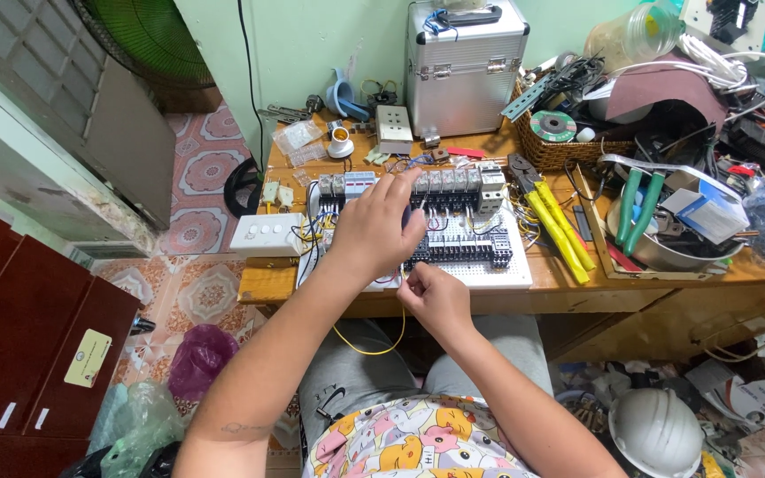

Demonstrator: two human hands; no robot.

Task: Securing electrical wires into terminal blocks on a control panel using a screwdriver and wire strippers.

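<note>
— What sits nearest the camera?

— The person's lap, in a shirt printed with cartoon figures (pixel 418 443), and both forearms reaching forward from it. Above that, the right hand (pixel 436 296) is at the front edge of the counter (pixel 267 285), fingers pinched together on a thin yellow wire (pixel 374 347) that loops down below the counter edge.

— And the other hand?

— The left hand (pixel 375 228) lies just beyond and left of the right one, palm down over a white board (pixel 506 274) of wiring. Its fingers are curled around something dark, mostly hidden, so what it grips cannot be told.

— What is on that board?

— A row of grey breakers (pixel 453 188) runs past the left hand's fingertips, and a strip of black terminal blocks (pixel 462 252) lies just right of that hand, above the right hand.

— Anything around them?

— Left of the left hand, a white switch plate (pixel 266 234). Right of both hands, yellow-handled pliers (pixel 555 226), then green-handled pliers (pixel 639 208) further out. Beyond the board stands a silver metal case (pixel 464 66). Down to the right of the right arm, on the floor, a white hard hat (pixel 657 431).
</note>
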